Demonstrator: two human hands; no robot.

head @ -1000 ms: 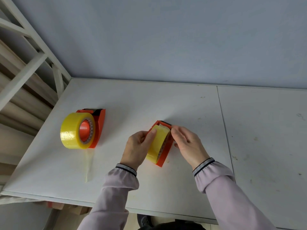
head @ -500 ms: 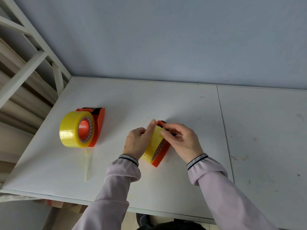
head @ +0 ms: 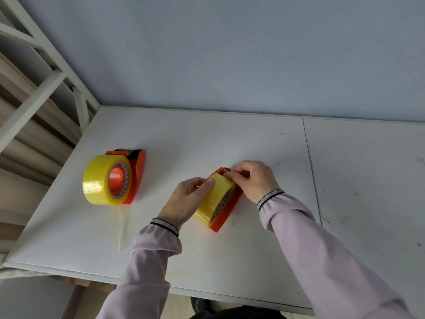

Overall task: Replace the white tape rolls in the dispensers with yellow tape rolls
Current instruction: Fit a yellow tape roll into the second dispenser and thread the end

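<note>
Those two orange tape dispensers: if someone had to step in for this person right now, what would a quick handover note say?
Left hand: holds the yellow roll in the near orange dispenser, thumb on its top.
Right hand: fingertips pinched at that dispenser's far end, apparently on the tape's loose end; the contact is hidden.
The other dispenser stands at the left of the table, with its yellow roll mounted and a tape strip trailing toward the table's near edge.
Done: both dispensers carry yellow rolls; no white rolls in view.
Left: probably finish feeding the tape end here, then tidy the trailing strip.
</note>
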